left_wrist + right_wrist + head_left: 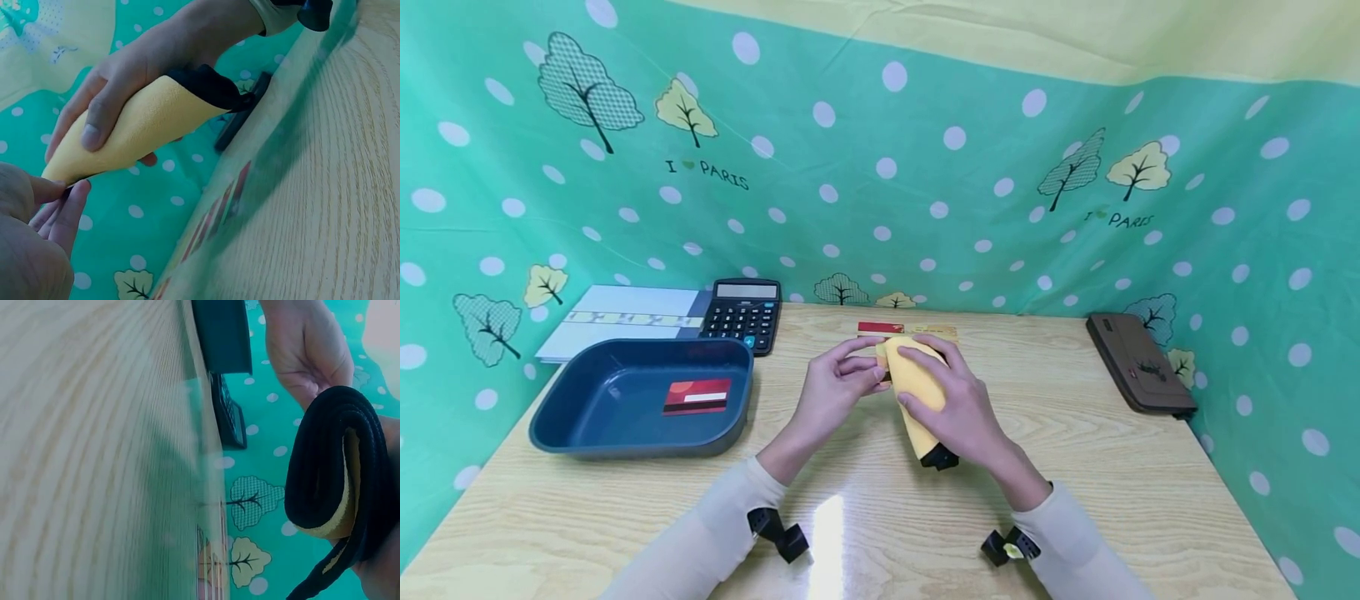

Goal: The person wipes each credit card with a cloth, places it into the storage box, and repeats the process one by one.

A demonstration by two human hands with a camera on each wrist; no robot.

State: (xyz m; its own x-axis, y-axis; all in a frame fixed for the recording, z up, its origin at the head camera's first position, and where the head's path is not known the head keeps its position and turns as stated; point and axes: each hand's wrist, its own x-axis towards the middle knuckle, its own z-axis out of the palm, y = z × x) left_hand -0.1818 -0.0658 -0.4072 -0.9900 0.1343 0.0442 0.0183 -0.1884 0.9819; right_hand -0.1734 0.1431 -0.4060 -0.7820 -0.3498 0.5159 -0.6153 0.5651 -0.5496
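Head view: Your working room is the light wood-grain tabletop, which runs from below your hands to the bottom edge and rightward to the dark brown zip case. At left, the deep blue rectangular tray stands well apart from your left hand and holds a red card with a black stripe. The yellow fabric roll with black edging sits near the centre, tilted, under your right hand, whose fingers and thumb are curled round it. Your left thumb and fingertips are nearly together at its upper end. Beyond lie a red card and, at left, a black desk calculator. A green polka-dot curtain backs the tabletop.

Left wrist view: The table edge crosses diagonally. The roll spans from centre to left; your left thumb and fingertips pinch its lower-left end, lower left of the frame.

Right wrist view: The roll's coiled end fills the right side, layers visible. The tray and calculator appear at upper centre.
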